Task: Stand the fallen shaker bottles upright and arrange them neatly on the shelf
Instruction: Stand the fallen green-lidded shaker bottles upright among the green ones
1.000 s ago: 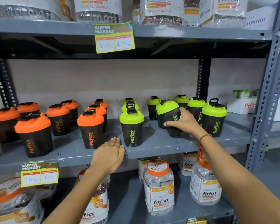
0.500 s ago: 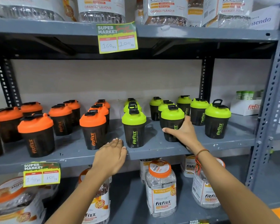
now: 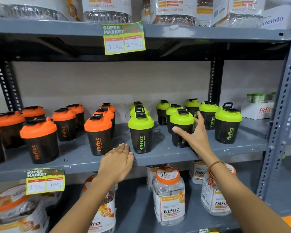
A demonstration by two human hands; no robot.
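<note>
Black shaker bottles stand upright on the grey middle shelf (image 3: 166,158): several with orange lids on the left, several with green lids on the right. The front green-lidded shaker (image 3: 181,125) stands upright just left of my right hand (image 3: 196,137), whose fingers are spread and no longer wrapped around it. Another green-lidded shaker (image 3: 141,132) stands at the shelf's front centre. My left hand (image 3: 117,162) lies flat, palm down, on the shelf's front edge between that shaker and an orange-lidded shaker (image 3: 98,133), holding nothing.
Clear fitfizz jars (image 3: 169,195) fill the lower shelf, and more jars line the top shelf. Yellow price tags (image 3: 123,38) hang from the shelf edges. A perforated grey upright (image 3: 280,115) bounds the right side, with a white fitfizz box (image 3: 257,110) behind it.
My right hand tipped the green-lidded shaker upright, set it on the shelf, then let go and opened its fingers. My left hand has stayed on the shelf edge.
</note>
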